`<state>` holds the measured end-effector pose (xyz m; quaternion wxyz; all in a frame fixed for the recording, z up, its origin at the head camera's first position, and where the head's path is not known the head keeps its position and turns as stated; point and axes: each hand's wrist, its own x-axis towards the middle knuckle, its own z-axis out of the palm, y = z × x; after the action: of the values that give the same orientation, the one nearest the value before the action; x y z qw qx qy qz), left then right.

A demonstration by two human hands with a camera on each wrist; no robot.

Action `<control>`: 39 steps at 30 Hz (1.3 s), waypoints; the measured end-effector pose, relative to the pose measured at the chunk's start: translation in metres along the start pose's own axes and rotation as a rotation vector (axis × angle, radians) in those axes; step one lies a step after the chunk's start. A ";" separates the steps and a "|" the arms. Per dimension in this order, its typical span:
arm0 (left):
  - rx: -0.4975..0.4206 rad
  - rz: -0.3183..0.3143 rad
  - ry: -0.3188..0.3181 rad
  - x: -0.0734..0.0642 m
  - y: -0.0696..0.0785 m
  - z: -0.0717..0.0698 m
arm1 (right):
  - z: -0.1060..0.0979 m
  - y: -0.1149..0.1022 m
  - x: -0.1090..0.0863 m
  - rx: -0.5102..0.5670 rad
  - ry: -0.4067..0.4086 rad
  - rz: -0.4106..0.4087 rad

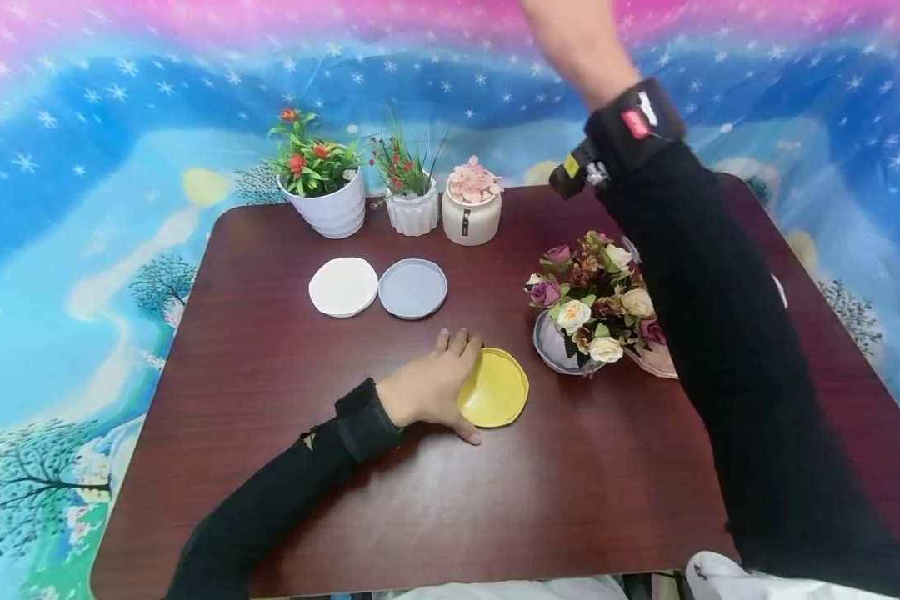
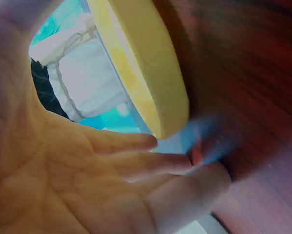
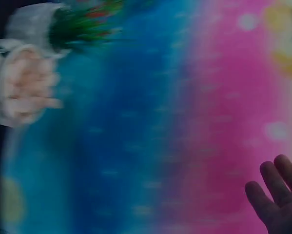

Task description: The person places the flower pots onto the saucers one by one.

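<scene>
On the table, a yellow octagonal plate [image 1: 497,388] lies beside my left hand [image 1: 437,385]. The thumb is at its near side and the other fingers lie past its far left rim. Seen from the left wrist, these fingers [image 2: 175,195] are stretched out just below the plate's thick side [image 2: 158,63]. My right hand [image 1: 570,33] is raised high over the back of the table and cut off by the top of the head view. In the right wrist view its fingers [image 3: 275,187] are spread, with nothing between them.
A white plate [image 1: 343,287] and a grey-blue plate [image 1: 413,289] lie side by side. Behind them stand a red-flowered plant [image 1: 330,204], a grassy plant [image 1: 412,208] and a jar of pink flowers [image 1: 471,218]. A rose bouquet [image 1: 596,300] covers plates beneath my right arm.
</scene>
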<state>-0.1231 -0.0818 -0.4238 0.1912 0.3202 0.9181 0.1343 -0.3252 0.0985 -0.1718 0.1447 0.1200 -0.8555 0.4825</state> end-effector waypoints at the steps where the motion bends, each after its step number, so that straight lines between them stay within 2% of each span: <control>1: 0.003 0.003 0.001 0.001 -0.001 0.000 | 0.010 0.018 0.010 0.062 -0.017 0.016; 2: 0.000 0.004 -0.001 0.002 -0.001 0.000 | 0.019 0.036 0.017 0.134 -0.021 0.036; 3: -0.003 0.003 -0.003 0.003 -0.001 0.000 | 0.028 0.053 0.020 0.222 -0.034 0.092; 5: -0.013 -0.004 -0.009 0.004 -0.002 0.000 | 0.044 0.088 0.018 0.309 -0.060 0.191; 7: -0.020 -0.013 -0.020 0.004 -0.002 0.001 | 0.059 0.117 0.011 0.332 -0.099 0.319; 9: -0.020 -0.021 -0.032 0.003 -0.002 0.002 | 0.074 0.142 0.000 0.307 -0.136 0.404; 12: -0.016 -0.013 -0.035 0.002 -0.003 0.003 | 0.094 0.166 -0.011 0.241 -0.174 0.438; 16: 0.004 0.003 -0.015 0.002 -0.003 0.001 | 0.116 0.177 -0.017 0.200 -0.187 0.426; 20: 0.024 0.009 -0.010 0.002 -0.003 -0.001 | 0.135 0.180 -0.025 0.241 -0.150 0.426; 28: 0.022 -0.019 -0.029 0.003 -0.001 -0.003 | 0.165 0.193 -0.048 0.330 0.077 0.414; 33: 0.016 -0.014 -0.027 0.003 0.000 -0.002 | 0.175 0.205 -0.062 0.349 0.139 0.379; 39: 0.034 0.013 -0.021 0.009 0.003 -0.003 | 0.174 0.217 -0.059 0.259 0.142 0.332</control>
<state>-0.1297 -0.0743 -0.4222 0.1945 0.3309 0.9161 0.1164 -0.3683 0.0626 -0.4508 0.1064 -0.0391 -0.7821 0.6128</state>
